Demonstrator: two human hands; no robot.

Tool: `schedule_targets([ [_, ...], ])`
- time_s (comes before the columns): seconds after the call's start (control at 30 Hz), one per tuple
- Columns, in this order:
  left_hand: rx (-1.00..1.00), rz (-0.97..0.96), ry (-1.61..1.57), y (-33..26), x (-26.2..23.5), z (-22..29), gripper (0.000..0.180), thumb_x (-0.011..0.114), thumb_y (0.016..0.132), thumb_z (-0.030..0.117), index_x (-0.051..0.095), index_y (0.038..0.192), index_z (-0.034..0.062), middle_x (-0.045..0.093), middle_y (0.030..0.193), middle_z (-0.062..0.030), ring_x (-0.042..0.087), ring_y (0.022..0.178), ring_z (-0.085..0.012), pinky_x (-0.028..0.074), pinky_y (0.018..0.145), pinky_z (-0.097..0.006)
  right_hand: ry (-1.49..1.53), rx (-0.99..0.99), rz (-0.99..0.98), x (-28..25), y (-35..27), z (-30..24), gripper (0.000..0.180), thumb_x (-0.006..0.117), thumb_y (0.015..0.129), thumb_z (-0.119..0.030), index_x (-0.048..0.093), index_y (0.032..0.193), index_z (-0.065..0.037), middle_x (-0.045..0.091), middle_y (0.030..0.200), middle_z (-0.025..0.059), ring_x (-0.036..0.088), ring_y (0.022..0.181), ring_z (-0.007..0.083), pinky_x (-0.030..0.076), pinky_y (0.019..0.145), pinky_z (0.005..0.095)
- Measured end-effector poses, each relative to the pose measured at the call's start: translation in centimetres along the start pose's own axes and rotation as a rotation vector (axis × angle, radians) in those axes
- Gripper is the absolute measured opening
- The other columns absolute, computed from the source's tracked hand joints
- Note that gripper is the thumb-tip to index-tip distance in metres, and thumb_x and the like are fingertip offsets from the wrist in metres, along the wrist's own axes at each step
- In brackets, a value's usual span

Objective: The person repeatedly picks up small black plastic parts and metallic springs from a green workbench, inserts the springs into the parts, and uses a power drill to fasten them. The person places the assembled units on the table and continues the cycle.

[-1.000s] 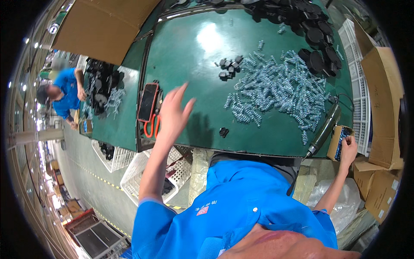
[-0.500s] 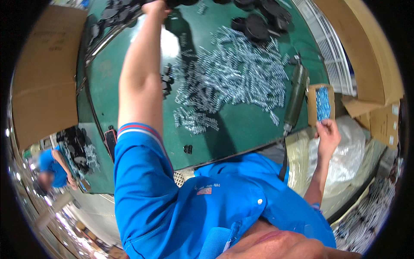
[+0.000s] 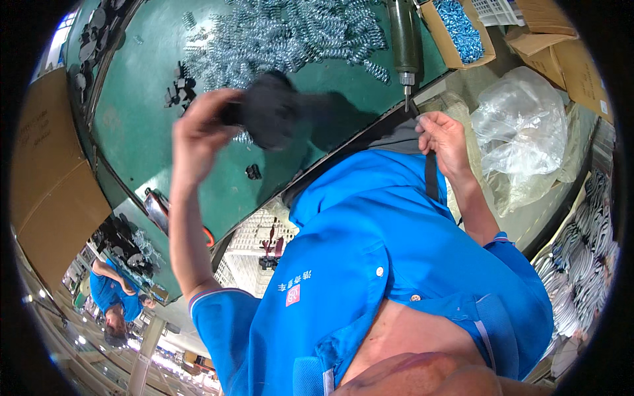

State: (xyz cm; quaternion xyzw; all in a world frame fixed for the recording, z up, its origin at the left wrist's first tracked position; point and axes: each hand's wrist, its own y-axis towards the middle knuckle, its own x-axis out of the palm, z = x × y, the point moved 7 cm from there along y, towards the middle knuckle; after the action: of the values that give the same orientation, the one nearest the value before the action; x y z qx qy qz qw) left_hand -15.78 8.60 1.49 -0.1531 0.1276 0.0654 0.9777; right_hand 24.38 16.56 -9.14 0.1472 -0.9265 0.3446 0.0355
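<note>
The black part (image 3: 269, 112) I have up is round and dark, blurred at its edges, and it hangs above the table in front of the springs, its shadow falling to the right. My left hand (image 3: 201, 129) grips it from the left side, fingers bent round its narrower end. My right hand (image 3: 444, 138) is just past the table's front edge, fingers curled in and the thumb close to them; I can't tell whether anything small is pinched there.

Right by that hand is the tip of a dark green driver (image 3: 405, 49), which lies pointing toward me, and just to its right sits an open cardboard box (image 3: 437, 39) full of small shiny blue pieces (image 3: 459, 33). Behind the black part spreads the big heap of coiled metal springs (image 3: 297, 39), with a cluster of little black blocks (image 3: 179, 89) at its left. One small black piece (image 3: 253, 172) lies nearer me on the green table (image 3: 145, 105).

Below the edge there's a white basket (image 3: 247, 244); off to my right, a clear plastic bag (image 3: 520, 122). Far left, past a large carton (image 3: 56, 178), a co-worker in blue (image 3: 113, 290) is at the same sort of parts
</note>
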Motion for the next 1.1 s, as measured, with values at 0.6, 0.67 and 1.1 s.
schedule_targets([
  [0.6, 0.505, 0.193, 0.784, 2.0, 8.5, 1.3, 0.039, 0.056, 0.083, -0.005, 0.064, 0.118, 0.0071, 0.063, 0.120, -0.0129, 0.061, 0.107, -0.0328, 0.052, 0.087, -0.041, 0.136, -0.005, -0.090, 2.9, 1.5, 2.7, 0.019, 0.066, 0.094, -0.022, 0.064, 0.097, -0.004, 0.066, 0.083, 0.0054, 0.059, 0.058, 0.0098, 0.043, 0.050, 0.0223],
  [0.67, 0.462, 0.261, 0.762, 2.1, 7.7, 1.2, 0.030, 0.060, 0.084, -0.002, 0.067, 0.112, 0.0061, 0.065, 0.110, -0.0107, 0.062, 0.099, -0.0307, 0.053, 0.083, -0.039, 0.128, 0.006, -0.115, 3.0, 1.7, 2.7, 0.018, 0.066, 0.094, -0.022, 0.064, 0.097, -0.004, 0.066, 0.083, 0.0051, 0.059, 0.058, 0.0100, 0.043, 0.051, 0.0224],
  [1.1, 0.634, 0.046, 0.991, 8.3, 13.9, 4.3, 0.011, 0.068, 0.080, 0.015, 0.067, 0.088, 0.0083, 0.062, 0.084, -0.0056, 0.064, 0.087, -0.0263, 0.054, 0.070, -0.039, 0.223, -0.067, 0.021, 3.4, 1.0, 2.4, 0.017, 0.067, 0.094, -0.020, 0.063, 0.095, -0.004, 0.064, 0.082, 0.0049, 0.060, 0.059, 0.0114, 0.045, 0.049, 0.0236],
])
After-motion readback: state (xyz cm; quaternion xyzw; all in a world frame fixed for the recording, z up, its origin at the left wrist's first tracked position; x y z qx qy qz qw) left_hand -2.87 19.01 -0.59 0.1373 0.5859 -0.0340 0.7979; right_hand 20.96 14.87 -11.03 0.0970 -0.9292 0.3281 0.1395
